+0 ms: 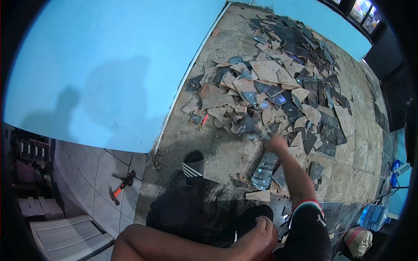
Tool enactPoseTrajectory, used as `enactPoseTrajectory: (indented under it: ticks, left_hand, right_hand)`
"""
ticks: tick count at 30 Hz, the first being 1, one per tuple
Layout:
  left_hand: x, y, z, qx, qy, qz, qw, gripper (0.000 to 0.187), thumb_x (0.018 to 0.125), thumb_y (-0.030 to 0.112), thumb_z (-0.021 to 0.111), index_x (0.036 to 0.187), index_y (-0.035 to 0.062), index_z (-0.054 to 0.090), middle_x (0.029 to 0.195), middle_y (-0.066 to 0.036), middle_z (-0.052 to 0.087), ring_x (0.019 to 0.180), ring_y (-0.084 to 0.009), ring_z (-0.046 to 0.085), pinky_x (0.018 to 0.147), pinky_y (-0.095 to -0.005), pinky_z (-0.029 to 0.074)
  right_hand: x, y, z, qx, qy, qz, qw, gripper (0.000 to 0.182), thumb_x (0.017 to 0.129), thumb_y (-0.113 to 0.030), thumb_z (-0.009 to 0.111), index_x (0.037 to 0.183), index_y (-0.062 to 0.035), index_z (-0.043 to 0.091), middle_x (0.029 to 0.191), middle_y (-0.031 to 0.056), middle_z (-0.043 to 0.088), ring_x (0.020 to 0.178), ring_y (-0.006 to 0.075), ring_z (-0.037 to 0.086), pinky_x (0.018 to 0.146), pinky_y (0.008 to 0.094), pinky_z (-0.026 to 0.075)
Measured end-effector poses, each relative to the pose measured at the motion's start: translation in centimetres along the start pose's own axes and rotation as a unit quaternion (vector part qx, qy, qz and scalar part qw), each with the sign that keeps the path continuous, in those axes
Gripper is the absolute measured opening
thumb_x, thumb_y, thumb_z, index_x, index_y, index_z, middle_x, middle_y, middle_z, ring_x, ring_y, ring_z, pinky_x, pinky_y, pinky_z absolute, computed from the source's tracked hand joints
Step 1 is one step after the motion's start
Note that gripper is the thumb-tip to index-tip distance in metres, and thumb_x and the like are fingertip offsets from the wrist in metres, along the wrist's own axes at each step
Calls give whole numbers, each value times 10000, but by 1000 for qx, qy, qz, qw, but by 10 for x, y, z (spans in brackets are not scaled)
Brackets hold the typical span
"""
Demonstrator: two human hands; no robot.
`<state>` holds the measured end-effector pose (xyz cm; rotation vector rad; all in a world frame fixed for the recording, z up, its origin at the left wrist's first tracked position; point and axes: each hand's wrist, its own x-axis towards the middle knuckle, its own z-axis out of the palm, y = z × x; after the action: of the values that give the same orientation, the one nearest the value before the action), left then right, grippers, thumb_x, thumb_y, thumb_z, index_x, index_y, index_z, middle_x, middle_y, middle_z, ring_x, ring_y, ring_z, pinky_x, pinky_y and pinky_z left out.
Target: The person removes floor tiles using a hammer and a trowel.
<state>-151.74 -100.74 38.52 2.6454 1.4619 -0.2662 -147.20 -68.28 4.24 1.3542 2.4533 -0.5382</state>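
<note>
My right hand [275, 143] is closed round the handle of a tool. The grey head of the tool [246, 126], blurred by motion, is low over the dusty floor at the near edge of a heap of broken tiles [272, 71]. Whether it carries loose bits I cannot tell. My left hand [260, 237] rests by my knee, its fingers curled together, with nothing seen in it. A red strip [205, 119] lies just left of the tool. Below my right hand is a dark, glossy tile piece [264, 172].
A blue wall [109, 78] borders the left side. A hammer [116, 191] with an orange handle lies on pale tiles beside my slippered foot [193, 167]. At the lower right are a large water bottle [373, 217] and a sack [358, 241]. A grey plastic item [69, 237] stands lower left.
</note>
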Motion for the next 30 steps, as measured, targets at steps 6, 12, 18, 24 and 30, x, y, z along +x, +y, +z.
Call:
enactPoseTrajectory:
  ticks: [6, 12, 18, 24, 30]
  left_hand:
    - [1, -9, -13, -48, -26, -3, 999, 356, 998, 301, 536, 1085, 3, 711, 1047, -174, 677, 977, -316, 628, 902, -451, 467]
    - [1, -16, -8, -36, -3, -31, 999, 364, 999, 281, 537, 1121, -16, 708, 1072, -183, 680, 1042, -337, 636, 927, -459, 477]
    - [10, -19, -1, 11, -14, -18, 1000, 353, 991, 240, 561, 1186, -27, 686, 1138, -190, 680, 1121, -333, 626, 968, -460, 476]
    - [12, -18, 0, -16, 7, -46, 999, 361, 986, 245, 568, 1208, -21, 668, 1124, -178, 677, 1121, -322, 624, 968, -456, 466]
    - [9, -33, -5, -10, 4, -59, 998, 363, 981, 277, 548, 1125, -25, 686, 1072, -175, 669, 1077, -328, 621, 950, -463, 451]
  right_hand:
    - [56, 81, -115, 122, 139, 48, 982, 548, 937, -521, 641, 1260, -83, 702, 1143, 257, 720, 1102, 414, 688, 939, 494, 541]
    - [43, 89, -117, 190, 262, 74, 943, 578, 950, -502, 628, 1243, -8, 691, 1117, 323, 699, 1040, 486, 682, 906, 527, 538]
    - [-32, -22, 28, 144, 11, -71, 987, 631, 968, -566, 570, 1414, -121, 599, 1226, 263, 690, 1157, 450, 649, 1026, 498, 510]
    - [-45, -82, 66, 85, -152, -45, 984, 669, 965, -661, 540, 1405, -162, 616, 1247, 252, 691, 1180, 413, 659, 1015, 489, 521]
    - [34, 13, -4, 3, -72, 20, 997, 605, 953, -631, 575, 1386, -214, 639, 1300, 158, 694, 1196, 341, 668, 1003, 458, 533]
